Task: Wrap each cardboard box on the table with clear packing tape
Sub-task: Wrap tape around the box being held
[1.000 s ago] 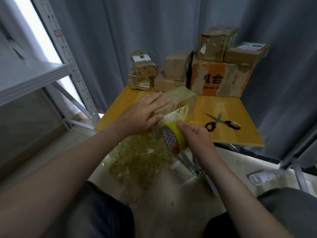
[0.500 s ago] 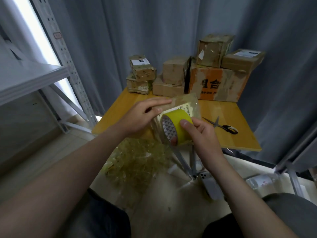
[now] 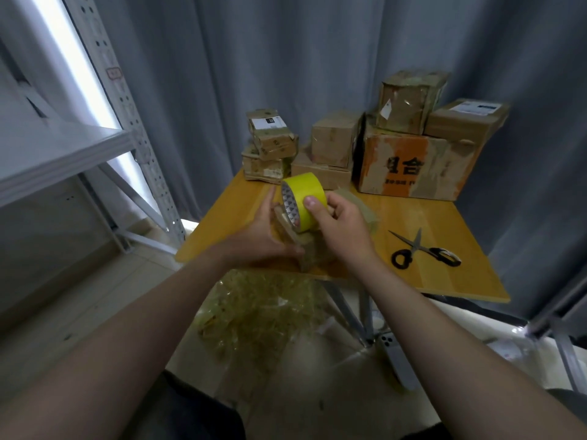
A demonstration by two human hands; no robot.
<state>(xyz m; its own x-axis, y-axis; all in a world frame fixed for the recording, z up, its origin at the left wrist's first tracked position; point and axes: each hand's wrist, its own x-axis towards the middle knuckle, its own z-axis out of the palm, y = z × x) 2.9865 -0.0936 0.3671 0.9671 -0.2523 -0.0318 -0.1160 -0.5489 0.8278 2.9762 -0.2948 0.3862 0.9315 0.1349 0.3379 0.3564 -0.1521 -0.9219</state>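
Observation:
A small cardboard box [image 3: 309, 252] stands near the front edge of the wooden table [image 3: 444, 277], mostly hidden by my hands. My left hand [image 3: 260, 236] holds the box from its left side, fingers along it. My right hand [image 3: 336, 223] grips a yellow tape roll [image 3: 305, 198] above the box, thumb on the roll's outer face. Several taped cardboard boxes [image 3: 330, 144] are stacked at the table's back, among them a large orange-printed box [image 3: 409, 166].
Black-handled scissors [image 3: 422, 249] lie on the table right of my hands. A heap of crumpled tape scraps [image 3: 260, 312] sits on the floor below the table edge. A phone [image 3: 397, 357] lies on the floor. A metal shelf rack [image 3: 63, 154] stands at left.
My right hand has lifted the tape roll from the box's near side up over its top. The box has turned under my left hand, which shifted to its left side.

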